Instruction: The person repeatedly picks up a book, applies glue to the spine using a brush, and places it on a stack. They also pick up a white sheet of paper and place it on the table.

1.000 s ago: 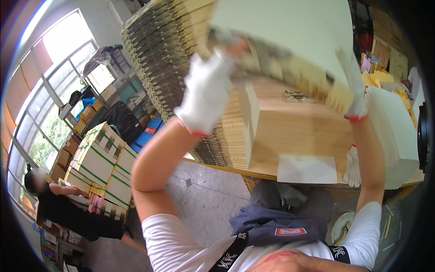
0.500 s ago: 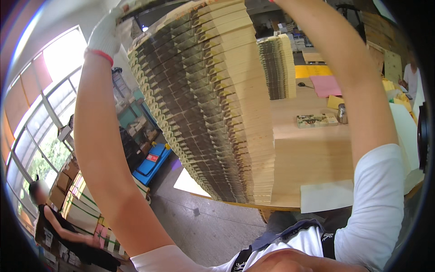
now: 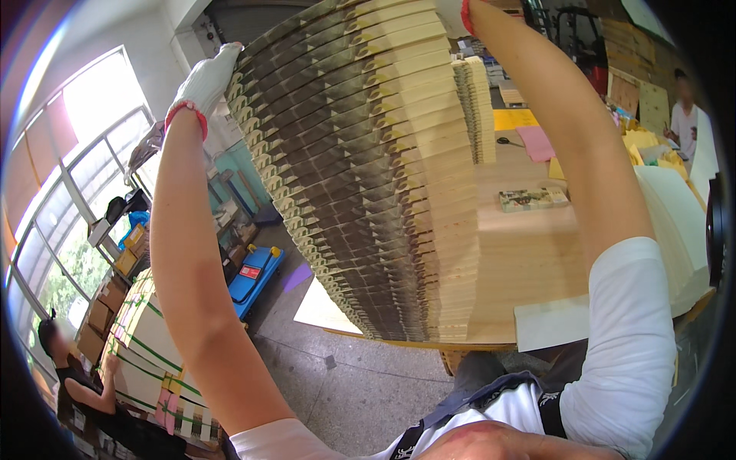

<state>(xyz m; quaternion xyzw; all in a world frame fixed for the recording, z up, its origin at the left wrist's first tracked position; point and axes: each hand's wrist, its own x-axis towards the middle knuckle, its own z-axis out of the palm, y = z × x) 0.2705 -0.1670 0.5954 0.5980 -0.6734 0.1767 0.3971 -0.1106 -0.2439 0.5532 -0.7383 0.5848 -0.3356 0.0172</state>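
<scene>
A tall stack of books point(image 3: 345, 176) with dark printed edges and cream page blocks stands before me, leaning and fanning toward its top, which runs out of the upper edge. My left hand point(image 3: 207, 80), in a white knit glove with a red cuff, is at its upper left corner. The fingers are together against the books, their tips partly hidden. My right hand point(image 3: 452, 15) is raised at the stack's top right; only a bit of white glove and red cuff shows, and its fingers are out of sight.
The wooden table point(image 3: 498, 284) holds a second stack point(image 3: 475, 107), a small pile of booklets point(image 3: 533, 199), scissors point(image 3: 510, 141), pink paper point(image 3: 537, 143) and white sheets point(image 3: 552, 322). A blue cart point(image 3: 257, 276) stands left. One person point(image 3: 92, 391) is at left, another point(image 3: 685, 119) far right.
The view has shifted, and more of both gloved hands shows at the stack's top. My right forearm now covers the metal cup. The person at left has raised a hand to the strapped bundles.
</scene>
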